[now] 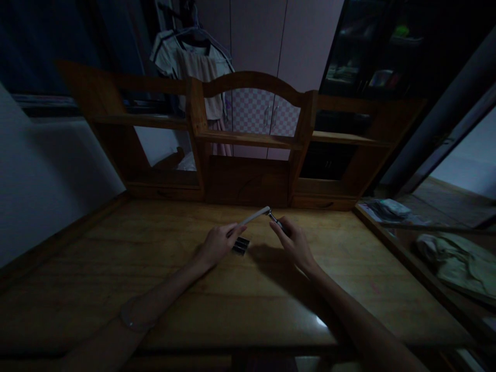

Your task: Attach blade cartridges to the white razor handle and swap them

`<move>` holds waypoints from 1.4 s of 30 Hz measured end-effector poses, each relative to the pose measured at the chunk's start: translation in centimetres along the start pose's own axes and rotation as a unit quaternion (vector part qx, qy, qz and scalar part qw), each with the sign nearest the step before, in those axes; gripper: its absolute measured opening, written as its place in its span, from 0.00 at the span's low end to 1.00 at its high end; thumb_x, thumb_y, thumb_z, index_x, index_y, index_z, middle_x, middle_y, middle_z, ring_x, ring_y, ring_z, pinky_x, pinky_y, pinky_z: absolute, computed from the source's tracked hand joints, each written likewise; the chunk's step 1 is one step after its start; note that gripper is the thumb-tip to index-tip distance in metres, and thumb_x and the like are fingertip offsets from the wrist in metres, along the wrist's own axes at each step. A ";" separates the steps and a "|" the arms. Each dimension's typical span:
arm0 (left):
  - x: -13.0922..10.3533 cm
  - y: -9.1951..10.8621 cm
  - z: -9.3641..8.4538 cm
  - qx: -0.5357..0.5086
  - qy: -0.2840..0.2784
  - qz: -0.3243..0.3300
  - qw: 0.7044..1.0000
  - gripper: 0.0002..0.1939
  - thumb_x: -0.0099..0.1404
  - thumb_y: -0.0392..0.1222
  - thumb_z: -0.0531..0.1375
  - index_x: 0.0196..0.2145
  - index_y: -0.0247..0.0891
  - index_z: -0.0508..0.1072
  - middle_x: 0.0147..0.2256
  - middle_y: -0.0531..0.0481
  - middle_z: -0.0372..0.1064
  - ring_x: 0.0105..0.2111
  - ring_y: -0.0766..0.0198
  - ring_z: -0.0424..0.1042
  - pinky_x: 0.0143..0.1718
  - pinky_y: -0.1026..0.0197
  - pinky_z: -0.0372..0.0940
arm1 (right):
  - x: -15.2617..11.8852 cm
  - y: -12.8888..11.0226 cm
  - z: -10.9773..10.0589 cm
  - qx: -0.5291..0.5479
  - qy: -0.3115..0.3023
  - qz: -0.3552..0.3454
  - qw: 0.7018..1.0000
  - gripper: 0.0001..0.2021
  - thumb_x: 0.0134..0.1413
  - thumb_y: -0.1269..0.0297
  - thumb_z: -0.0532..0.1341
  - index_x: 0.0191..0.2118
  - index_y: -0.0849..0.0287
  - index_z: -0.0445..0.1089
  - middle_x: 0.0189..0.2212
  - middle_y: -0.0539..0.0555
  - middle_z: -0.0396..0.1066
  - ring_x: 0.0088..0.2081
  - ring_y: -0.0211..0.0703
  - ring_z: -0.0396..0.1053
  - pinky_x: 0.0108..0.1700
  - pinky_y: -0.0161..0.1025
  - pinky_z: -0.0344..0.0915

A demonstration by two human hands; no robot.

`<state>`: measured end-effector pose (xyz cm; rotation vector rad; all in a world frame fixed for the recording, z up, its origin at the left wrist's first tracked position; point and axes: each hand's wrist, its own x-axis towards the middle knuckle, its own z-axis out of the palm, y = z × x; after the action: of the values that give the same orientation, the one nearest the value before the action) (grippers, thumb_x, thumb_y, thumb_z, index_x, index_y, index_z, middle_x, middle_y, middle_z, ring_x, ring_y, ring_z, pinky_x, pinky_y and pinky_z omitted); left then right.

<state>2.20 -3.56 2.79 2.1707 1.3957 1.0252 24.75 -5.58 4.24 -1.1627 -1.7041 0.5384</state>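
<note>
Over the middle of the wooden desk [178, 305], my left hand [218, 244] is closed round the near end of a slim pale bar [256, 214]. The bar slants up to the right, and I cannot make out its exact kind. My right hand [293, 240] grips a small screwdriver-like tool [273, 216] with a shiny metal shaft; the fingers hide most of its handle. Its tip meets the bar's far end, or lies very close to it. Under my left fingers, a small black case with light dividing lines [241, 246] lies on the desktop.
A wooden shelf unit [248, 137] with small drawers stands along the desk's back edge. A raised rim [406, 263] borders the right side, with folded cloth [461, 261] beyond it. Clothes on hangers [194, 62] hang behind the shelves. The light is dim.
</note>
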 end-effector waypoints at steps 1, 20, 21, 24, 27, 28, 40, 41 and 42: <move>0.1 -0.2 0.0 -0.001 -0.004 -0.006 1.000 0.23 0.66 0.55 0.49 0.26 0.34 0.70 0.20 0.54 0.61 0.21 0.68 0.58 0.24 0.66 0.48 | 0.0 -0.1 -0.1 -0.008 0.003 -0.005 1.000 0.15 0.60 0.54 0.54 0.27 0.58 0.60 0.22 0.46 0.53 0.24 0.35 0.52 0.26 0.34 0.48; 0.0 -0.1 -0.2 -0.042 0.016 -0.009 0.999 0.24 0.67 0.55 0.48 0.29 0.32 0.73 0.22 0.53 0.64 0.24 0.67 0.61 0.25 0.66 0.51 | -0.2 -0.4 -0.3 -0.045 0.007 -0.019 0.999 0.15 0.61 0.55 0.54 0.27 0.58 0.59 0.21 0.46 0.54 0.23 0.34 0.53 0.25 0.33 0.48; -0.1 0.0 -0.2 -0.049 0.004 -0.001 0.999 0.24 0.67 0.55 0.48 0.29 0.33 0.73 0.22 0.53 0.64 0.24 0.67 0.62 0.25 0.66 0.51 | -0.3 -0.4 -0.2 -0.047 0.006 -0.018 0.999 0.15 0.61 0.55 0.54 0.27 0.58 0.59 0.21 0.45 0.54 0.23 0.34 0.53 0.25 0.33 0.48; -0.2 0.5 -0.2 -0.054 -0.028 0.015 0.998 0.24 0.67 0.55 0.48 0.27 0.33 0.72 0.22 0.52 0.65 0.24 0.66 0.63 0.25 0.66 0.52 | -0.3 -0.2 -0.3 -0.058 0.010 -0.013 0.998 0.15 0.61 0.55 0.54 0.27 0.58 0.59 0.21 0.45 0.54 0.23 0.34 0.53 0.25 0.33 0.48; -0.1 0.4 -0.3 -0.027 -0.013 0.005 1.000 0.25 0.67 0.55 0.48 0.29 0.33 0.73 0.22 0.51 0.66 0.23 0.66 0.62 0.25 0.65 0.52 | -0.2 -0.1 -0.2 -0.056 0.013 -0.012 0.998 0.15 0.61 0.54 0.54 0.27 0.58 0.60 0.21 0.45 0.53 0.23 0.34 0.53 0.25 0.34 0.48; -0.1 0.4 -0.4 -0.019 -0.002 0.002 1.000 0.25 0.67 0.56 0.48 0.30 0.33 0.74 0.22 0.51 0.66 0.23 0.66 0.62 0.25 0.65 0.52 | -0.2 0.0 -0.2 -0.054 0.013 -0.013 0.998 0.15 0.61 0.54 0.54 0.27 0.58 0.60 0.21 0.45 0.53 0.23 0.34 0.53 0.25 0.34 0.48; 0.0 0.0 -0.5 0.012 0.006 0.001 1.000 0.25 0.67 0.56 0.47 0.28 0.35 0.72 0.21 0.52 0.64 0.22 0.67 0.61 0.25 0.65 0.52 | -0.5 -0.2 0.0 -0.051 0.026 -0.016 0.998 0.15 0.61 0.55 0.54 0.27 0.58 0.60 0.20 0.46 0.54 0.22 0.34 0.54 0.25 0.33 0.48; -0.1 0.0 -0.6 0.009 0.013 -0.003 1.000 0.25 0.67 0.56 0.47 0.28 0.34 0.72 0.21 0.52 0.64 0.22 0.67 0.61 0.25 0.65 0.52 | -0.4 -0.3 -0.1 -0.051 0.028 -0.018 0.998 0.15 0.61 0.55 0.54 0.27 0.58 0.60 0.20 0.46 0.54 0.22 0.34 0.54 0.25 0.33 0.48; -0.1 0.0 -0.6 0.003 0.016 -0.003 1.000 0.25 0.67 0.56 0.47 0.28 0.34 0.72 0.21 0.52 0.64 0.22 0.67 0.61 0.25 0.65 0.52 | -0.4 -0.3 -0.1 -0.052 0.030 -0.020 0.998 0.15 0.61 0.55 0.54 0.27 0.58 0.60 0.20 0.46 0.54 0.22 0.34 0.54 0.25 0.34 0.48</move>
<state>1.69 -3.68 3.14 2.1619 1.4218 1.0585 24.74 -6.09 4.29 -1.2041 -1.7160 0.3913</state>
